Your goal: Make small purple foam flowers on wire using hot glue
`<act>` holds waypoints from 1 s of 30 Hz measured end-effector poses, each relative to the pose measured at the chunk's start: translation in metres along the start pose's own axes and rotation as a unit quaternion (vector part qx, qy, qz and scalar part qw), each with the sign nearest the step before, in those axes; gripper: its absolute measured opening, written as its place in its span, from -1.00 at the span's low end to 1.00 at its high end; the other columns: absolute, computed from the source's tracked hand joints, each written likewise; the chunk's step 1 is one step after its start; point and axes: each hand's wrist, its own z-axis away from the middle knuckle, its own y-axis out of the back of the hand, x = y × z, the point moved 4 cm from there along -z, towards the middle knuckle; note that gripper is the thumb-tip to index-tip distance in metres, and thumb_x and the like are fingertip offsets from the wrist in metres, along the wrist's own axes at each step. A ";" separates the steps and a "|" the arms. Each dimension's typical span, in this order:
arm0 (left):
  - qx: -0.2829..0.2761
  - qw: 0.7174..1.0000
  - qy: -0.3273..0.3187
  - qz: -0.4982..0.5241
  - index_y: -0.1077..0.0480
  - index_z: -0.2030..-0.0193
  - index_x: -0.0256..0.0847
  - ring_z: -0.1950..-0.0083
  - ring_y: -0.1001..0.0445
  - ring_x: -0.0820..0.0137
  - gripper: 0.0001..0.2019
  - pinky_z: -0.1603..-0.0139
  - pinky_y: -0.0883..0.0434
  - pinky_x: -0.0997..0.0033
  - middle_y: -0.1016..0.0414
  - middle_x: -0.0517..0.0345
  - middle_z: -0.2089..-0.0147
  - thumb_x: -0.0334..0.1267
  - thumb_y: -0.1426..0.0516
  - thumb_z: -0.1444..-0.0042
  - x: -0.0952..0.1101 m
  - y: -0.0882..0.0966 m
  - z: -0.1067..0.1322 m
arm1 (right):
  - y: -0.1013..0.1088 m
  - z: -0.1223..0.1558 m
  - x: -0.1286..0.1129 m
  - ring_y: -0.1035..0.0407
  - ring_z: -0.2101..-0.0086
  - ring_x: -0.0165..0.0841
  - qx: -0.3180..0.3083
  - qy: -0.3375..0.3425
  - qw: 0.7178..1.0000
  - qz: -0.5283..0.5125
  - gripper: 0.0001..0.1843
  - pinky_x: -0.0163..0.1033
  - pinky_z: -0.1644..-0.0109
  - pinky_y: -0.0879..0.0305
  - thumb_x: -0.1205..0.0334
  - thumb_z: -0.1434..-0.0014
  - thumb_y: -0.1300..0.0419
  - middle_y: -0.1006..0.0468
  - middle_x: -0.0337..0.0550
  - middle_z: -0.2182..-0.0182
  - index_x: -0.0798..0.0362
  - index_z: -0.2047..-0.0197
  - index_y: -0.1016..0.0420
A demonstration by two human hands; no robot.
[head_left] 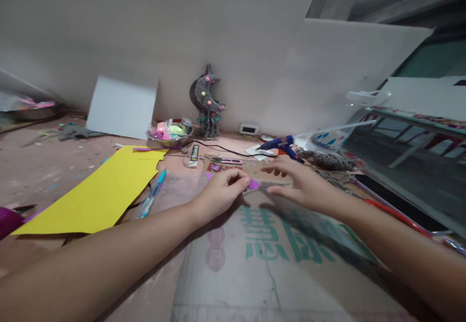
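My left hand [222, 192] is closed in a pinch on a small purple paper piece [253, 184], held just above a brown cardboard sheet [276, 264] printed with green characters. My right hand [296, 180] hovers beside it with fingers stretched out and apart, the fingertips close to the purple piece and nothing gripped. Both forearms reach in from the bottom of the view.
A yellow paper sheet [105, 191] lies at the left with a blue pen [153, 198] beside it. Behind are a bowl of coloured bits [170, 133], a crescent-moon ornament [208, 100], small snips [227, 160], a blue glue gun [281, 145], twine [329, 159] and a phone [396, 201].
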 end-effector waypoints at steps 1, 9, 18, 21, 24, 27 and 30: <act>-0.001 1.000 -0.005 -0.001 -0.34 0.42 -0.27 0.48 -0.28 0.50 -0.73 0.46 -0.32 0.52 -0.26 0.26 0.52 -0.06 -0.11 -0.05 0.001 0.000 0.000 | -0.011 -0.001 -0.002 -0.32 0.07 -0.18 -0.015 0.023 1.000 0.002 -0.58 -0.08 0.00 -0.27 0.01 -0.04 -0.23 -0.47 -0.03 0.07 0.02 0.05 -0.44; 0.157 0.986 0.045 0.031 -0.22 0.31 -0.23 0.53 -0.31 0.56 -0.80 0.51 -0.27 0.56 -0.28 0.24 0.44 -0.12 0.01 -0.15 -0.009 0.016 -0.007 | -0.019 0.005 0.002 -0.46 0.23 -0.23 -0.074 -0.154 0.916 -0.363 -0.61 -0.09 0.16 -0.37 -0.01 -0.23 0.02 -0.56 0.02 0.24 0.09 0.37 -0.43; 0.148 0.987 0.055 0.030 -0.26 0.32 -0.25 0.54 -0.28 0.56 -0.80 0.51 -0.26 0.57 -0.28 0.23 0.45 -0.16 0.02 -0.16 -0.010 0.016 -0.009 | -0.024 -0.009 0.043 -0.39 0.11 -0.24 0.139 -0.198 0.862 -0.445 -0.64 -0.13 0.03 -0.31 -0.09 -0.07 -0.18 -0.51 -0.05 0.12 0.02 0.22 -0.45; 0.143 0.989 0.041 0.025 -0.28 0.35 -0.25 0.48 -0.29 0.53 -0.80 0.47 -0.30 0.57 -0.29 0.23 0.46 -0.14 -0.02 -0.13 -0.006 0.015 -0.007 | -0.003 -0.006 0.035 -0.38 0.44 -0.38 0.063 -0.170 0.919 -0.349 -0.60 -0.24 0.30 -0.33 -0.13 -0.15 -0.07 -0.49 -0.15 0.45 0.06 0.40 -0.38; 0.117 0.993 0.027 -0.003 -0.33 0.36 -0.26 0.40 -0.33 0.50 -0.77 0.40 -0.33 0.55 -0.34 0.21 0.44 -0.11 -0.06 -0.11 -0.003 0.014 -0.006 | 0.010 0.006 0.008 -0.28 0.55 -0.43 0.020 -0.120 0.974 -0.192 -0.64 -0.31 0.46 -0.21 -0.04 -0.20 -0.03 -0.40 -0.23 0.57 0.06 0.41 -0.40; 0.097 0.994 0.016 -0.043 -0.40 0.34 -0.27 0.36 -0.35 0.48 -0.74 0.33 -0.33 0.51 -0.39 0.19 0.42 -0.08 -0.09 -0.09 -0.004 0.014 -0.006 | 0.005 0.021 -0.014 -0.37 0.39 -0.37 0.048 -0.059 0.996 -0.056 -0.76 -0.28 0.32 -0.25 0.12 -0.22 -0.03 -0.50 -0.15 0.41 0.04 0.31 -0.44; 0.083 0.995 0.015 -0.058 -0.41 0.37 -0.28 0.37 -0.38 0.46 -0.73 0.33 -0.33 0.50 -0.40 0.17 0.43 -0.07 -0.09 -0.09 -0.007 0.012 -0.006 | -0.010 0.031 -0.021 -0.35 0.41 -0.37 0.064 0.017 0.997 0.043 -0.80 -0.29 0.35 -0.20 0.23 -0.24 0.01 -0.50 -0.16 0.42 0.04 0.27 -0.43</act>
